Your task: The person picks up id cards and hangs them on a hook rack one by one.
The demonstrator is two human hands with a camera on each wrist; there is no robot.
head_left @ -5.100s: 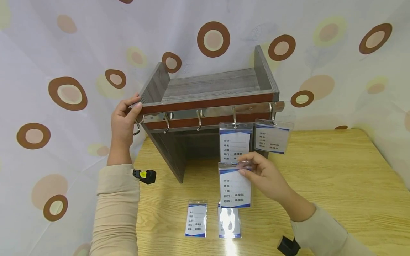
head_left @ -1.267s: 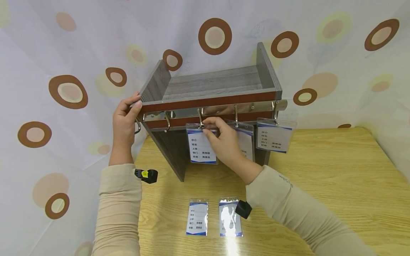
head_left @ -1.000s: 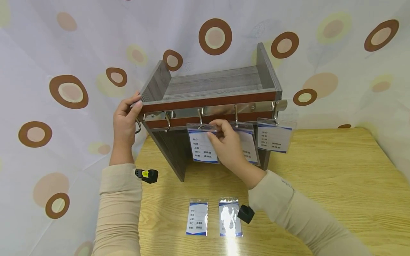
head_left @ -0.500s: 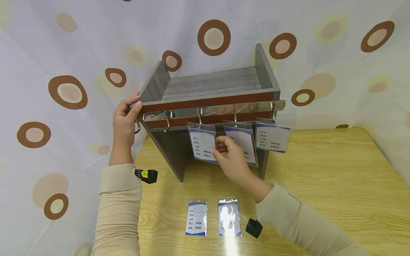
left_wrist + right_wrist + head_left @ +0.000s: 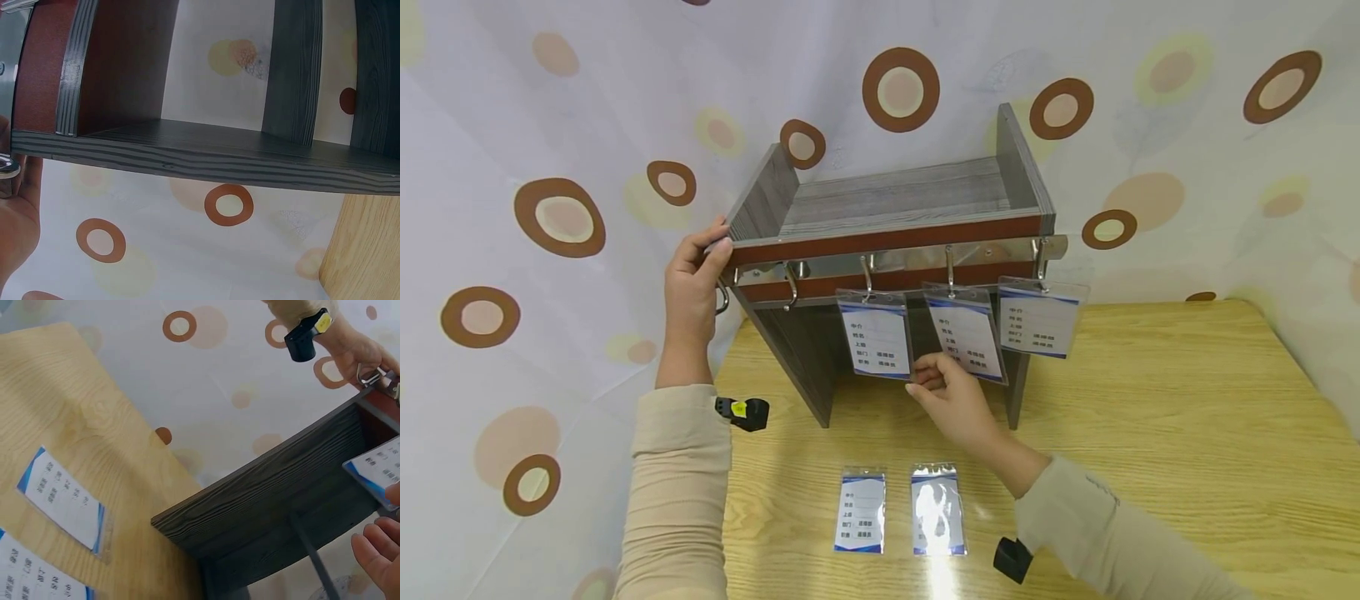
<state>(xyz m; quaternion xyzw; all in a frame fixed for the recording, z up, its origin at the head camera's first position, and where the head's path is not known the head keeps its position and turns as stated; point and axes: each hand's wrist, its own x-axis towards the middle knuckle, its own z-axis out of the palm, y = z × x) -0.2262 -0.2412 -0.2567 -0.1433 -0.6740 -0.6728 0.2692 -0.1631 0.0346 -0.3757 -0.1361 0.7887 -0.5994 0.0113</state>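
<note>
My left hand (image 5: 691, 279) grips the front left corner of a grey wooden shelf (image 5: 895, 192), thumb on the front face. Metal hooks line the shelf's front. Three name badges in clear plastic sleeves hang there: a left badge (image 5: 874, 337), a middle badge (image 5: 962, 325) and a right badge (image 5: 1041, 321). The left and middle ones hang slightly tilted. My right hand (image 5: 955, 404) is at the left badge's lower right corner, fingers loosely bent. In the right wrist view its thumb (image 5: 393, 494) overlaps the hanging badge (image 5: 378, 465), with the other fingers spread from it.
Two more badges lie on the wooden table (image 5: 1150, 433): one badge (image 5: 860, 510) at left, one glare-covered badge (image 5: 937, 512) beside it. Two left hooks, including one hook (image 5: 791, 286), carry nothing. A patterned curtain (image 5: 1210, 208) stands behind the shelf.
Five seconds ago my right hand held the left badge low before the middle one; it now hangs on the third hook. My right hand has slid down its right edge. My left hand stayed put.
</note>
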